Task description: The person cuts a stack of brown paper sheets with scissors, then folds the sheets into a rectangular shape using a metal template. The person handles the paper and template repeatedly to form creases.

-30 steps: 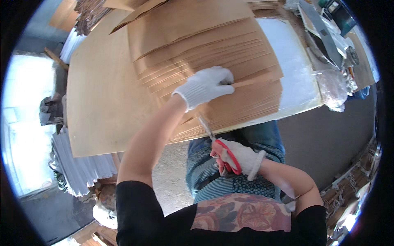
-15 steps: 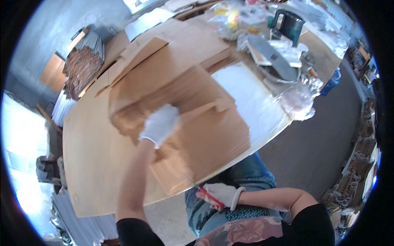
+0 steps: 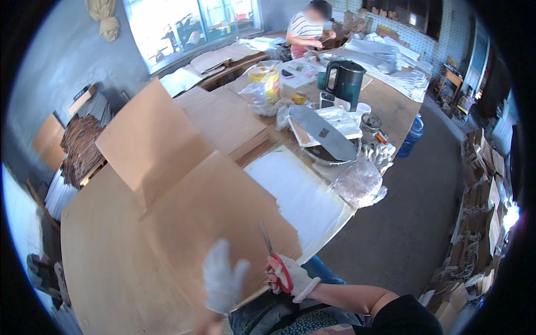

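My right hand [image 3: 291, 277], in a white glove with bare fingertips, grips a pair of red-handled scissors [image 3: 285, 272] at the table's near edge. Their narrow blades point up and away over a stack of brown kraft paper sheets [image 3: 223, 206]. Over the near left part of that stack hovers my left hand [image 3: 223, 276], white-gloved and smeared by motion, its thumb apart from the fingers; nothing shows in it. A brown flap [image 3: 153, 137] rises at the far left of the stack, bent up along a crease.
Right of the stack lies a white sheet [image 3: 301, 190]. Beyond it are a basin holding a grey board [image 3: 324, 133], a crumpled plastic bag [image 3: 360, 181] and a dark kettle [image 3: 345, 84]. Another stack of brown paper [image 3: 223, 120] sits farther back. A person [image 3: 307, 30] works at the far end.
My left hand has come off the stack's middle toward the near edge. The top brown sheet now lies spread with its far flap up. My right hand has lifted the scissors over the table edge.
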A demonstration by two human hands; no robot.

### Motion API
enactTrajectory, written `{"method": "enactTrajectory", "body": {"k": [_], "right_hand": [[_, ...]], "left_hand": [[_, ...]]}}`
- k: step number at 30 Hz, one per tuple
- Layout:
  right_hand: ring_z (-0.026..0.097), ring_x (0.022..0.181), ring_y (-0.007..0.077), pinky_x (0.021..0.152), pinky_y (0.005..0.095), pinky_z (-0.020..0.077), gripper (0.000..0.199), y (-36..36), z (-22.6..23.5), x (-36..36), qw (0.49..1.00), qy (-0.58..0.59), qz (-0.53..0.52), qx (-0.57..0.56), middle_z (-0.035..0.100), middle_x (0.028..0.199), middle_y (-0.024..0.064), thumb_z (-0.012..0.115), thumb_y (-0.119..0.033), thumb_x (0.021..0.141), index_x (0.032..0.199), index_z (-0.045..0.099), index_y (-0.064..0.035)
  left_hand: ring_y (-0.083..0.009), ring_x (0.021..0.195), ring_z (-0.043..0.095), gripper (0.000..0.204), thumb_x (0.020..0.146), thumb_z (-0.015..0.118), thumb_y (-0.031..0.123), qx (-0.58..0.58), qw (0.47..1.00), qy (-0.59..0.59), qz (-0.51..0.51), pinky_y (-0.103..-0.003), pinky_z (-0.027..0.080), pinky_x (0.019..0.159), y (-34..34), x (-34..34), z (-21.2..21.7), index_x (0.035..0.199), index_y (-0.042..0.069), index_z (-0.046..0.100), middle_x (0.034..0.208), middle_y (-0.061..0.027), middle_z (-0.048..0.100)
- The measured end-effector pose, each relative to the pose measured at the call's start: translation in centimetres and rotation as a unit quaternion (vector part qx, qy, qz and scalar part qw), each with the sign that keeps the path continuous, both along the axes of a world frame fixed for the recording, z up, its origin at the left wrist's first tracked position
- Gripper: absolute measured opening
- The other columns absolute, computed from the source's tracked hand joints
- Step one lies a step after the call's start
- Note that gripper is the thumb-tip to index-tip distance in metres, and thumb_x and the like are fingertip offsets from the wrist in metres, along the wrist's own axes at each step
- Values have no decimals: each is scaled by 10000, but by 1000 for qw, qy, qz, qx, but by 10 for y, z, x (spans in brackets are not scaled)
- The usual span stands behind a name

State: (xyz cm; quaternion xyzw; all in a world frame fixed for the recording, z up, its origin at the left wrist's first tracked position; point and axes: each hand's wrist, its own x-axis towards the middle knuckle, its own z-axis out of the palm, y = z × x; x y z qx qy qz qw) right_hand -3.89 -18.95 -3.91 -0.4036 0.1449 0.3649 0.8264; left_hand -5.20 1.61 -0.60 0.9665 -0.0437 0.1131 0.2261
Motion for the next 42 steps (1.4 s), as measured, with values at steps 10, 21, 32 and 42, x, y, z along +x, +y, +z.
{"method": "enactTrajectory", "body": {"k": [10,21,32,42], "right_hand": [[578,499,134,454,273,474,410,-34,-31,16,999,-29,-11,-33,572,649,-5,665,-480,1030,1039,602,-75],[653,620,158,569,306,545,563,-51,-42,27,994,-7,91,-60,603,692,9,581,-607,1031,1100,606,-49],[701,842,301,851,431,621,779,-70,-18,-17,982,19,165,96,653,890,133,487,-696,1017,1256,563,41],[703,743,233,715,346,608,733,-72,-22,-4,979,39,200,15,664,807,71,448,-697,1035,1146,625,5]], "left_hand": [[-535,1508,293,890,828,754,545,164,986,-18,-19,-632,174,1271,-60,22,-61,1469,-22,509,1611,-329,358],[-360,1203,567,499,793,821,285,12,996,-64,64,-517,408,1054,-42,0,-50,1225,76,685,1239,-120,637],[-345,1207,544,513,819,817,352,32,996,-26,81,-503,417,1033,-39,1,-50,1253,122,672,1260,-87,601],[-346,1206,561,491,816,812,298,44,991,3,127,-484,437,1038,-52,8,-40,1249,120,665,1246,-112,628]]}}
